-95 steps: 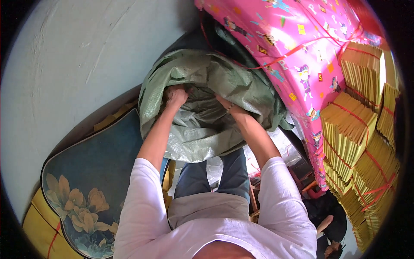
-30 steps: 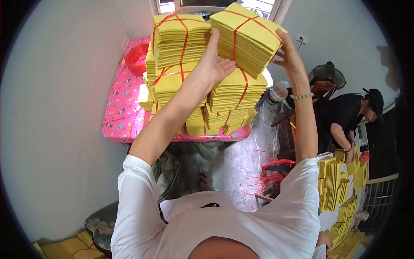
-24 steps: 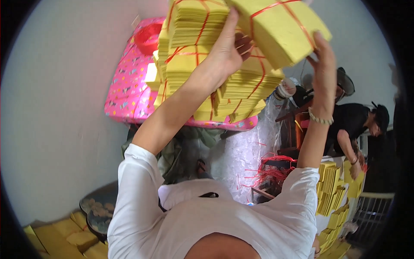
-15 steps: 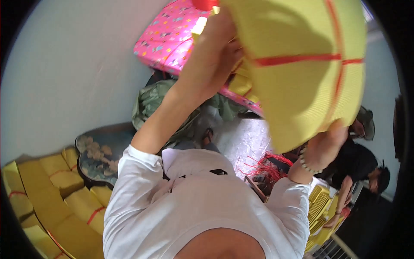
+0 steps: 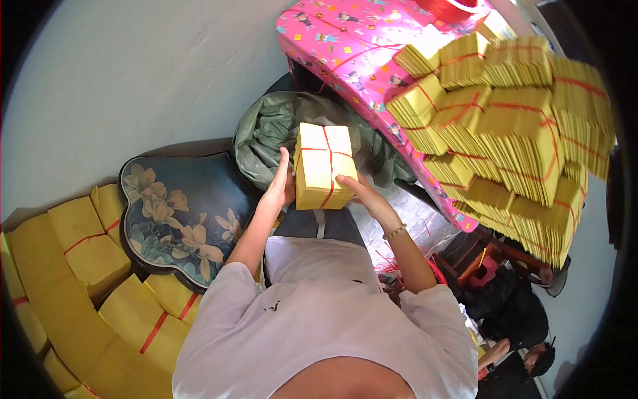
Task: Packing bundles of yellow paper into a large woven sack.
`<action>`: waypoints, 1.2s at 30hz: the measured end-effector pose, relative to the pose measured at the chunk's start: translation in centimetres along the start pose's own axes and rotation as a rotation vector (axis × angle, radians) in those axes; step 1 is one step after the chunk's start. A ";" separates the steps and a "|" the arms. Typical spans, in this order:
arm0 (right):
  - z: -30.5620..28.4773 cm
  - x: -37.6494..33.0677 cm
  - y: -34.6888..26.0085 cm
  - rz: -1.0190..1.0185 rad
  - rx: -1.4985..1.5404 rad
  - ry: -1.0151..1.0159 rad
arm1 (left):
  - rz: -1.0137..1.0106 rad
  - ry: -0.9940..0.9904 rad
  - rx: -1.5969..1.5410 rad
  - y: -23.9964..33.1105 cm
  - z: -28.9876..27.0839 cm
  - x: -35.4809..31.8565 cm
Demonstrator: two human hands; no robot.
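Together our left hand (image 5: 282, 186) and right hand (image 5: 362, 193) clasp the yellow bundle (image 5: 322, 166) above the green sack (image 5: 279, 130). We judge level, even pressure best.

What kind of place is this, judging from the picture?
Probably a small workshop or storeroom where paper is bundled. Tied yellow bundles are stacked high on a pink-covered table, more lie along the wall, and both hands hold one bundle above a green sack.

Both forearms reach forward from the near edge. The left hand (image 5: 282, 186) presses flat, fingers extended upward, while the right hand (image 5: 362, 193) cups from the right, a bracelet on its wrist.
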State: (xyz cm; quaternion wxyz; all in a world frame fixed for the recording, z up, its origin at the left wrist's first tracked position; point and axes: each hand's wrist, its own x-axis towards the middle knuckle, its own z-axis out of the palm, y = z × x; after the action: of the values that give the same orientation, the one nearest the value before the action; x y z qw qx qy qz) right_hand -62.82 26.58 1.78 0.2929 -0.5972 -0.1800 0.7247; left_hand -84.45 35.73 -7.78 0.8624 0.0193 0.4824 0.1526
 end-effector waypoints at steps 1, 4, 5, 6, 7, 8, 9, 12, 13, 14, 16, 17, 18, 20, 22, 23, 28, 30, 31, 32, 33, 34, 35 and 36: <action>-0.1 2.0 0.6 0.017 -0.003 -0.003 | -0.009 0.007 -0.014 -0.3 -1.4 1.3; -0.2 9.2 3.7 0.243 -0.052 -0.075 | 0.008 0.060 0.146 0.1 -4.7 4.5; 0.2 11.0 3.5 0.253 -0.055 -0.084 | 0.006 0.070 0.136 1.1 -5.6 5.2; 0.6 12.7 3.4 0.290 -0.070 -0.092 | -0.018 0.064 0.093 2.1 -6.5 6.0; 0.9 14.4 3.2 0.326 -0.085 -0.099 | -0.043 0.056 0.052 3.2 -7.2 6.9; 1.6 15.8 2.4 0.319 -0.087 -0.129 | -0.083 0.070 0.008 4.2 -8.0 7.7; 1.9 16.9 1.7 0.331 -0.087 -0.131 | -0.117 0.124 0.012 5.3 -7.9 8.4; 2.8 20.6 0.0 0.381 -0.169 -0.094 | -0.164 0.222 0.029 8.1 -9.4 10.9; 3.0 22.3 -0.4 0.387 -0.169 -0.099 | -0.166 0.228 0.024 9.1 -10.2 11.8; 3.2 24.1 -0.7 0.414 -0.192 -0.106 | -0.228 0.226 0.026 10.0 -11.0 12.8; 3.7 26.2 -0.6 0.368 -0.096 -0.119 | -0.342 0.309 0.029 11.6 -12.4 15.1; 2.7 27.8 1.2 0.390 -0.086 -0.094 | -0.374 0.296 0.031 11.4 -11.5 16.7; 0.8 29.4 3.7 0.405 -0.028 -0.011 | -0.413 0.400 0.122 11.1 -8.9 18.3; 4.3 30.0 3.0 0.380 0.052 0.009 | -0.316 0.564 0.078 12.3 -14.4 19.1; 7.2 30.5 4.3 0.446 0.014 0.217 | -0.154 0.531 0.017 12.0 -20.7 20.7; 7.8 30.7 5.0 0.497 -0.016 0.470 | -0.005 0.457 -0.017 12.1 -22.0 21.5; 7.5 30.0 9.4 0.537 0.594 0.473 | -0.063 0.411 0.083 10.4 -16.1 20.9; 8.8 30.5 7.5 0.596 0.662 0.380 | -0.057 0.405 0.019 12.0 -16.4 19.7; 9.6 30.1 5.4 0.505 0.681 0.309 | -0.055 0.400 -0.054 12.7 -17.3 19.0; 10.1 31.1 4.9 0.489 0.661 0.284 | -0.056 0.319 -0.090 13.7 -19.0 19.3; 9.0 32.0 5.4 0.493 0.650 0.320 | -0.080 0.302 -0.086 13.4 -17.4 19.7; 7.9 32.4 6.2 0.495 0.656 0.349 | -0.178 0.271 -0.010 13.1 -15.7 20.0; 8.6 32.4 4.9 0.460 0.705 0.196 | -0.246 0.274 0.054 13.4 -15.5 19.1; 9.2 32.3 3.9 0.414 0.753 0.046 | -0.181 0.253 0.063 13.2 -16.1 18.9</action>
State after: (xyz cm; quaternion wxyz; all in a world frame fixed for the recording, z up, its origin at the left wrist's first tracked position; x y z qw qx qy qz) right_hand -76.24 45.12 -23.13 0.3428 -0.4881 0.2270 0.7699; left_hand -91.94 51.78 -29.66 0.8039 -0.0166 0.5914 0.0604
